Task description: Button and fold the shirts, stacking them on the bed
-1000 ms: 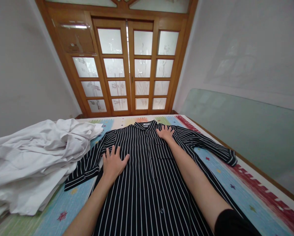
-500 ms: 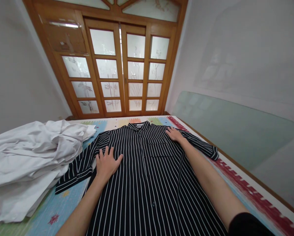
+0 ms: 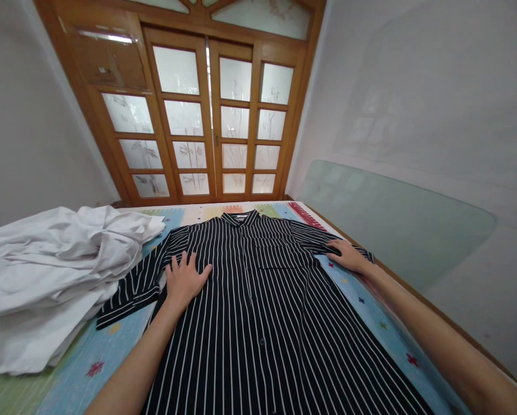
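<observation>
A black shirt with thin white stripes (image 3: 262, 323) lies front-up and spread flat on a colourful patterned mat (image 3: 98, 369), collar pointing away from me. My left hand (image 3: 184, 279) rests flat with fingers apart on the shirt's chest near the left armhole. My right hand (image 3: 348, 256) lies palm-down on the shirt's right short sleeve (image 3: 327, 245), close to the cuff at the mat's right side. Neither hand grips the cloth.
A heap of crumpled white cloth (image 3: 51, 276) covers the mat's left side. Wooden doors with frosted glass panes (image 3: 206, 121) stand beyond the far edge. A pale green panel (image 3: 392, 225) leans along the wall on the right.
My right hand has slid from the collar area outward along the right shoulder to the sleeve's end. The left hand stays flat in place. The view has drifted slightly.
</observation>
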The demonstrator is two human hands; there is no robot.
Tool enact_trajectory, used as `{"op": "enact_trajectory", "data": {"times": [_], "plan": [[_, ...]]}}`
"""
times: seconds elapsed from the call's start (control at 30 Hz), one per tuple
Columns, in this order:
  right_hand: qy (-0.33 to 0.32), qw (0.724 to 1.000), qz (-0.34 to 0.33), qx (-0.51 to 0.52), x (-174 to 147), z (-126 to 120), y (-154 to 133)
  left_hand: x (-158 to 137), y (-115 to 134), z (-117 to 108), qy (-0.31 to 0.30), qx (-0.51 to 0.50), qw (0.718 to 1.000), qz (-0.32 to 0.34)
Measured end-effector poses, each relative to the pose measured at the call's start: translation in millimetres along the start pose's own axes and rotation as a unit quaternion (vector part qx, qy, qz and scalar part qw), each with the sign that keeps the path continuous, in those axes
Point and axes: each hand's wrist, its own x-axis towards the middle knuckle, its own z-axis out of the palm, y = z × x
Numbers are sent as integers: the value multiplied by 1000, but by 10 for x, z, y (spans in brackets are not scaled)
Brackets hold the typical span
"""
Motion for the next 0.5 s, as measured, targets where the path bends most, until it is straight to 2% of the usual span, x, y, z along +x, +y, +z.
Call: {"op": "enact_trajectory", "data": {"times": [0.07,0.13,0.23,0.33,0.43,0.5], "plan": [[-7,999,1,-31,-90,-76,2,2,-5,9,2,2,1000,3],[-15,998,40,-56,-154,-140,19,6,-11,18,0,3,1000,3],[-14,987,147,-56,-204,-209,103,14,-20,31,-1,-1,1000,2],[14,962,270,-43,-220,-251,249,18,-21,37,-4,-5,1000,2],[3,926,376,31,-227,-255,400,16,-17,33,-10,-6,1000,-1],[3,916,388,102,-232,-228,476,16,-17,31,-12,-6,1000,-2]]}}
